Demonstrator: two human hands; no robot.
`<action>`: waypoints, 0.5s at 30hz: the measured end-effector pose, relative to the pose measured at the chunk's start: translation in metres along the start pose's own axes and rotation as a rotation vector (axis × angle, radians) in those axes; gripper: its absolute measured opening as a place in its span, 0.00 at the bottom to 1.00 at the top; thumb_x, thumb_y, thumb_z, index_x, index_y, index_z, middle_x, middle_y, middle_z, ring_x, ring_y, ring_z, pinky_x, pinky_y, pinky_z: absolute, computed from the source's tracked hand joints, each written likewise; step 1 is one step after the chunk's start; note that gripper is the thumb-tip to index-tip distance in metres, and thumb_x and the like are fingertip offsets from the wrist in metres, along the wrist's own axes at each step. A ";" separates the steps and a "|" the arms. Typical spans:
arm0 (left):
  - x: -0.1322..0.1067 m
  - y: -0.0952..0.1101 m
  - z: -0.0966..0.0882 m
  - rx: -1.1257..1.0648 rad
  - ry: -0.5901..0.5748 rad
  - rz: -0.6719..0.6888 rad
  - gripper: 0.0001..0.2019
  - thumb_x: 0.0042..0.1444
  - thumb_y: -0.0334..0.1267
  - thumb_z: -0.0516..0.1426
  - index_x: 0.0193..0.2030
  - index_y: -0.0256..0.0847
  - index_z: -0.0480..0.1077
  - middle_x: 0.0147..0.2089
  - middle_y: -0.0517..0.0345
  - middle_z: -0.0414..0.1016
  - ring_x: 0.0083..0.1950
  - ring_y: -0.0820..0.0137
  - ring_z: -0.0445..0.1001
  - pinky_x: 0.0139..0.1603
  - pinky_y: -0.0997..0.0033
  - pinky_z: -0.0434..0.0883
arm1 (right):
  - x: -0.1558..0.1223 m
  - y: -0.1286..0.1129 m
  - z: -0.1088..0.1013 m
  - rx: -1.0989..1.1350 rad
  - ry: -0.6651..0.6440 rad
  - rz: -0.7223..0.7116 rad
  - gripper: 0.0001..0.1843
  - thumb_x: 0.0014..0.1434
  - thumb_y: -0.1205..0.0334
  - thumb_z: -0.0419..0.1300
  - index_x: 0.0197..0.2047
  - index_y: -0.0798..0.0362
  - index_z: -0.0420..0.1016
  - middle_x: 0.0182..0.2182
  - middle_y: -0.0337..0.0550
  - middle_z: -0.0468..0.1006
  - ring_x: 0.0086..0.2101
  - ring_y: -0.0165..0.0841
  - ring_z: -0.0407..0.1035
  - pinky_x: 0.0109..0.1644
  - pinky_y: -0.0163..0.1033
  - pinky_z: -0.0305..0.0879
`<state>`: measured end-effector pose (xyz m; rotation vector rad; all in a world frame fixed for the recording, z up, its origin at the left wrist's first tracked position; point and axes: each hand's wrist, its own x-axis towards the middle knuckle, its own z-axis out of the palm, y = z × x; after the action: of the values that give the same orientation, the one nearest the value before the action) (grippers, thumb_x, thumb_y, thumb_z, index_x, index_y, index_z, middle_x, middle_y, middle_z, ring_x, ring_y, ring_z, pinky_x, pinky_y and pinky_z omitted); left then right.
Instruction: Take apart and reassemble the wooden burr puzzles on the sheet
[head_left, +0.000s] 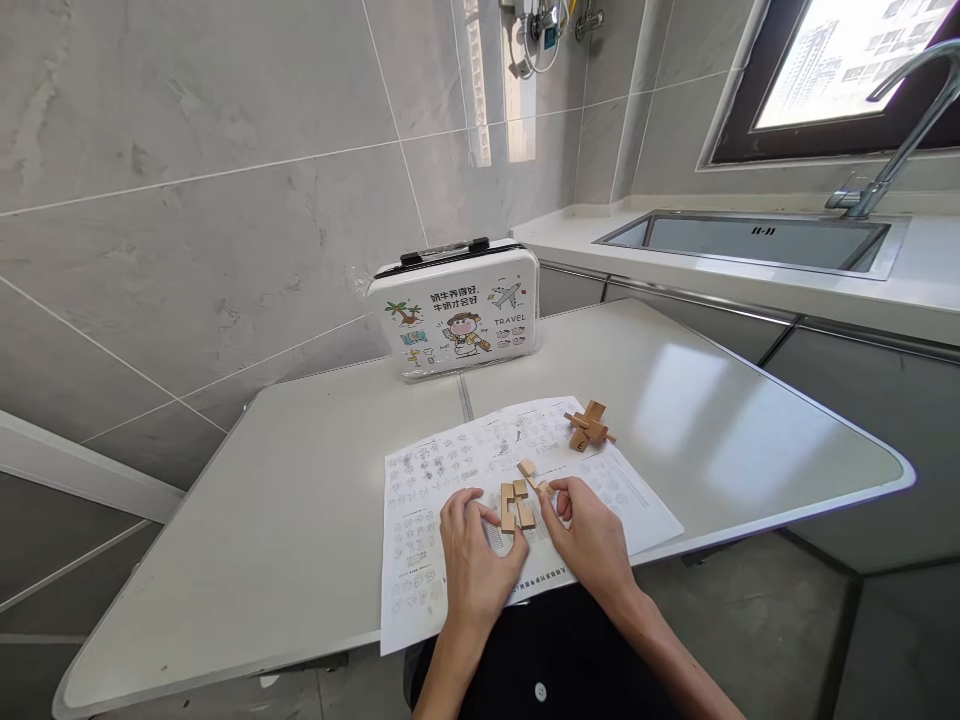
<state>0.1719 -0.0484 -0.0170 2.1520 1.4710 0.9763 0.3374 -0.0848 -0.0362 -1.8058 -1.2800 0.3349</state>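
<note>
My left hand (pixel 480 555) holds a notched light-wood puzzle piece (pixel 507 508) between thumb and fingers, low over a printed sheet. Against its right side sits another notched wooden piece (pixel 525 508), close enough that I cannot tell whether the two are joined. My right hand (pixel 589 530) pinches a slim light-wood puzzle piece (pixel 534 482) with a blocky end, tilted up and left, just right of the others. Part of that piece is hidden by my fingertips. An assembled darker wooden burr puzzle (pixel 589 426) rests at the sheet's upper right.
The paper sheet (pixel 416 500), printed with small diagrams, lies on a pale folding table (pixel 315 520) with a centre seam. A white cartoon-printed case (pixel 465 315) in clear plastic stands at the back. A counter with a sink (pixel 750 240) and faucet (pixel 892 160) is on the right.
</note>
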 end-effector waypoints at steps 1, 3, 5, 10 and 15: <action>0.000 0.001 -0.001 -0.001 -0.018 0.003 0.10 0.53 0.35 0.63 0.36 0.45 0.64 0.58 0.47 0.70 0.65 0.46 0.66 0.62 0.40 0.69 | -0.001 0.001 -0.001 -0.011 -0.001 -0.004 0.17 0.72 0.45 0.53 0.43 0.50 0.70 0.28 0.40 0.71 0.28 0.36 0.70 0.32 0.38 0.59; 0.001 0.002 -0.003 -0.010 -0.051 0.011 0.11 0.52 0.34 0.63 0.38 0.45 0.64 0.58 0.48 0.70 0.65 0.47 0.67 0.62 0.41 0.69 | -0.002 0.003 -0.003 -0.034 0.001 -0.016 0.15 0.71 0.47 0.53 0.42 0.50 0.70 0.27 0.39 0.70 0.27 0.36 0.69 0.31 0.38 0.58; 0.001 0.003 -0.005 -0.023 -0.077 0.021 0.12 0.53 0.34 0.63 0.41 0.45 0.65 0.59 0.48 0.70 0.65 0.48 0.67 0.63 0.42 0.69 | -0.002 0.005 -0.005 -0.062 0.004 -0.032 0.14 0.71 0.48 0.54 0.41 0.49 0.69 0.26 0.38 0.69 0.26 0.35 0.68 0.31 0.38 0.57; 0.003 0.000 -0.004 -0.051 -0.129 0.049 0.19 0.55 0.39 0.65 0.51 0.45 0.65 0.62 0.47 0.70 0.67 0.50 0.67 0.66 0.44 0.68 | -0.002 0.008 -0.007 -0.103 -0.001 -0.075 0.13 0.70 0.50 0.55 0.38 0.49 0.67 0.25 0.36 0.67 0.26 0.34 0.68 0.31 0.37 0.56; 0.006 -0.004 -0.002 -0.035 -0.195 0.054 0.32 0.56 0.44 0.67 0.65 0.48 0.60 0.69 0.47 0.65 0.72 0.49 0.62 0.70 0.41 0.65 | -0.003 0.011 -0.003 -0.114 0.026 -0.108 0.14 0.71 0.50 0.55 0.36 0.49 0.66 0.24 0.34 0.66 0.24 0.31 0.65 0.29 0.36 0.54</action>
<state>0.1690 -0.0416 -0.0159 2.2017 1.3015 0.7786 0.3450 -0.0896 -0.0435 -1.8209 -1.3964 0.1818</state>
